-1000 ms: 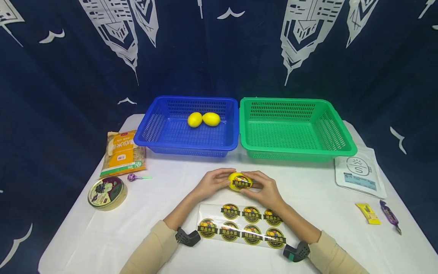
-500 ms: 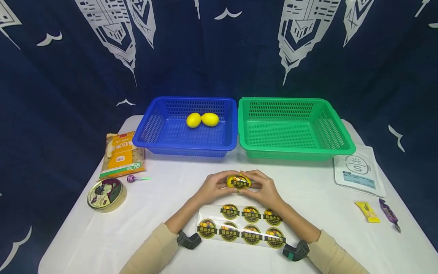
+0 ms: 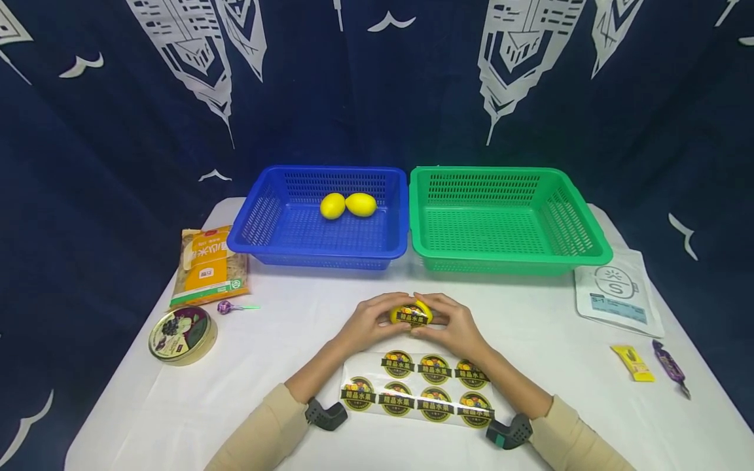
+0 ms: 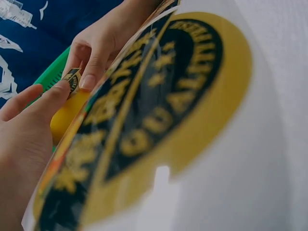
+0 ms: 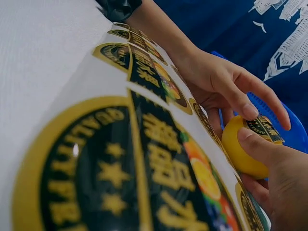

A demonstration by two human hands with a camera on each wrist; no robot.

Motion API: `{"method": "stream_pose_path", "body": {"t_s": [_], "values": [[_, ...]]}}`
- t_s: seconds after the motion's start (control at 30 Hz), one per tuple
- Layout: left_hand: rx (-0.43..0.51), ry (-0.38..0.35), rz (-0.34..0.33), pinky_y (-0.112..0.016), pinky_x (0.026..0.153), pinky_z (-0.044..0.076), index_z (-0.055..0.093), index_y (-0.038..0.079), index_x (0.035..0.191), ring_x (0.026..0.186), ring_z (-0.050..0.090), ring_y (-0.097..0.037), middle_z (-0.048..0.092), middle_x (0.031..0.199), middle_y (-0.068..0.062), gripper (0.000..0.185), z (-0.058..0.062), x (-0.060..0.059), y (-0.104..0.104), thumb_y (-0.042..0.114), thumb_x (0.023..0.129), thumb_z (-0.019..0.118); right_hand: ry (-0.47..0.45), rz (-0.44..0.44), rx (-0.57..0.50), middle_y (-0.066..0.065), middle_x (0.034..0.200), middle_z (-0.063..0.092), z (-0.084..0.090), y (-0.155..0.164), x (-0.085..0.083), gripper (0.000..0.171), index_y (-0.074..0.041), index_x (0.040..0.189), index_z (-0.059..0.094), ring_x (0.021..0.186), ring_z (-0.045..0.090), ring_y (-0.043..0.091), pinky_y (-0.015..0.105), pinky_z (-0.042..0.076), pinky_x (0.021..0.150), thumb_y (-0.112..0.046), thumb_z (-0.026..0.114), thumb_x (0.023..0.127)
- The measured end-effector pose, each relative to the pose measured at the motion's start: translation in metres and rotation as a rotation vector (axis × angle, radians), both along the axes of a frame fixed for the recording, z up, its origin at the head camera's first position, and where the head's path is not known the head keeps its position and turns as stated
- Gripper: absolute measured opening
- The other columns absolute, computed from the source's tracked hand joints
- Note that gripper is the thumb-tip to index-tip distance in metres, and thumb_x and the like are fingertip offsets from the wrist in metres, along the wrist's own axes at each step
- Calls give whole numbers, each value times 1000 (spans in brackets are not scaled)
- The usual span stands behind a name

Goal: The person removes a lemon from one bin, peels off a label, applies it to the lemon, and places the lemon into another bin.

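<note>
Both hands hold a yellow lemon (image 5: 245, 156) between them over the middle of the table. A round black-and-gold fruit sticker (image 3: 412, 315) covers the side that faces me. My left hand (image 3: 372, 322) grips the lemon from the left, fingers over its far side and thumb along its lower edge. From the right, my right hand (image 3: 452, 322) pinches it, its thumb also low near the sticker. Just in front lies a white sheet (image 3: 360, 362) with several matching stickers, close below both wrists. In the right wrist view, the thumbs are at the edges of the sticker on the lemon.
Behind the hands stand a blue basket (image 3: 318, 252) with two lemons (image 3: 347, 205) and a green basket (image 3: 506, 258). At left are a grain bag (image 3: 212, 265), a round tin (image 3: 182, 335) and a lollipop (image 3: 225, 307). A white pouch (image 3: 618, 294) and two wrapped candies (image 3: 633, 364) lie right.
My left thumb has slid from beside the sticker down to the lemon's lower edge. The lemon has tipped slightly between the hands; both keep hold of it.
</note>
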State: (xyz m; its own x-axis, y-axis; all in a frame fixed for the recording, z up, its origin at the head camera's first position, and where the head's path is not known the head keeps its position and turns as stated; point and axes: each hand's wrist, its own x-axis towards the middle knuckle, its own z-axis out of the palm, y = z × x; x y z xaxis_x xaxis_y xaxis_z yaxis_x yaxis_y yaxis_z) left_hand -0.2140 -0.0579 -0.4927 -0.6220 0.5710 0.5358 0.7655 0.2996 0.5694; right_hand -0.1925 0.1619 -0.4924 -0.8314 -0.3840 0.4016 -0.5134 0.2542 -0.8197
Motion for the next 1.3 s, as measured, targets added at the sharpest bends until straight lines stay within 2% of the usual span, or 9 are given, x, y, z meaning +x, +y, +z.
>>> {"method": "stream_pose_path", "body": {"t_s": [0.27,0.5,0.57,0.63,0.77,0.9,1.17,1.3], "values": [[-19,22,9,-28,98,42,60,21,124,112,53,-15,56,124,-11,46,-1,-1,1,28,80,73,-51,31,-6,11,122,54,2,1,0,70,-4,133,48,103,58,22,24,52,81,-14,79,72],[-15,14,28,-22,89,48,60,22,123,102,57,-11,58,122,-8,46,1,-3,1,29,80,73,-227,28,-5,22,131,48,32,-2,11,57,-1,135,45,99,61,31,27,52,82,-11,68,84],[-8,6,28,-18,83,49,60,23,123,95,59,-8,58,122,-7,46,0,-4,1,28,80,73,-273,10,4,21,132,47,39,-3,13,52,-2,134,46,99,62,31,27,52,83,-14,65,87],[-4,-3,23,-17,81,49,60,23,123,95,58,-7,58,122,-6,46,0,-4,1,28,80,73,-310,-4,8,19,133,47,42,-3,14,50,-4,134,47,99,62,30,30,51,86,-16,64,88],[1,-34,12,-16,80,50,60,22,123,101,58,-10,58,122,-5,46,0,-3,1,26,79,74,-345,-14,-2,16,132,48,40,-3,14,47,-5,132,49,98,63,27,33,48,91,-17,62,90],[15,-57,8,-17,83,49,61,22,122,108,55,-12,58,122,-4,46,0,-2,1,25,78,75,-357,0,-32,16,132,49,38,-2,12,47,-2,131,49,102,61,28,30,48,91,-14,63,88],[59,-55,-15,-20,86,49,63,20,119,105,56,-10,58,121,-1,44,-2,-3,0,23,77,76,-326,32,-24,8,129,53,33,4,5,46,-4,128,53,121,47,24,37,38,102,-12,67,85],[87,-58,-40,-21,89,48,64,16,117,110,54,-13,58,121,-2,42,-3,-3,-2,22,77,76,-322,59,-47,7,128,54,18,9,-3,45,-7,128,55,122,46,24,35,38,102,-10,67,85]]}}
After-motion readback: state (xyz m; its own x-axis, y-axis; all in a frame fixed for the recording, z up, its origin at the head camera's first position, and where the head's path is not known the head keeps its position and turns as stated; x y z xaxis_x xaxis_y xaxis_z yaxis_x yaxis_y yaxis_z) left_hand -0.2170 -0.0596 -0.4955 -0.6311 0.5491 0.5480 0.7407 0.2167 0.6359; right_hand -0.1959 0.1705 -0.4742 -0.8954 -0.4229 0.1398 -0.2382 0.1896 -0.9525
